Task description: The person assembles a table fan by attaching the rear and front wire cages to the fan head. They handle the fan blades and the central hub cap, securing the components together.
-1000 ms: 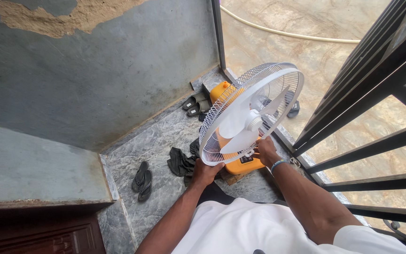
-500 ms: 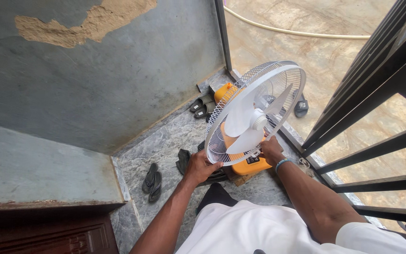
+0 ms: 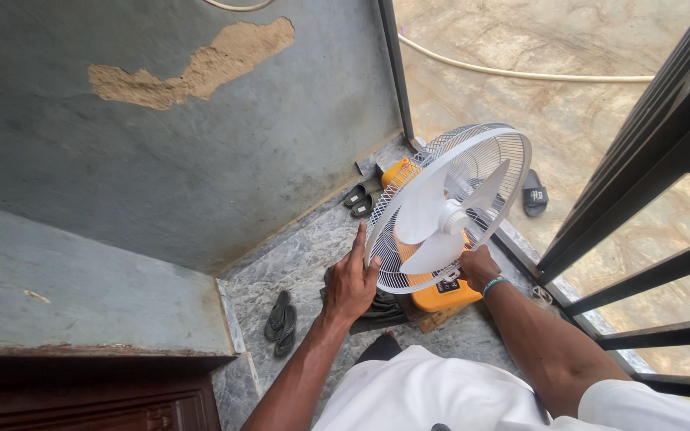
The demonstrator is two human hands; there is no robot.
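A fan with a white wire grille (image 3: pixel 485 156) and white blades (image 3: pixel 425 219) stands tilted on an orange base (image 3: pixel 441 297) on the marbled floor. My left hand (image 3: pixel 350 281) rests beside the grille's left rim with its fingers stretched out and its index finger pointing up; only the thumb side touches the rim. At the grille's lower right rim, my right hand (image 3: pixel 479 266), with a light blue wristband, has its fingers closed on the wire.
A pair of dark sandals (image 3: pixel 281 322) lies left of the fan, and dark slides (image 3: pixel 361 196) lie by the grey peeling wall (image 3: pixel 201 144). A dark cloth (image 3: pixel 378 308) sits under the fan. Black gate bars (image 3: pixel 640 239) stand at the right. One slide (image 3: pixel 534 192) and a hose (image 3: pixel 521 74) lie outside.
My left hand has let go of the grille's lower left rim and opened, fingers now stretched upward. The fan has shifted slightly right and lower in view. My right hand keeps its grip.
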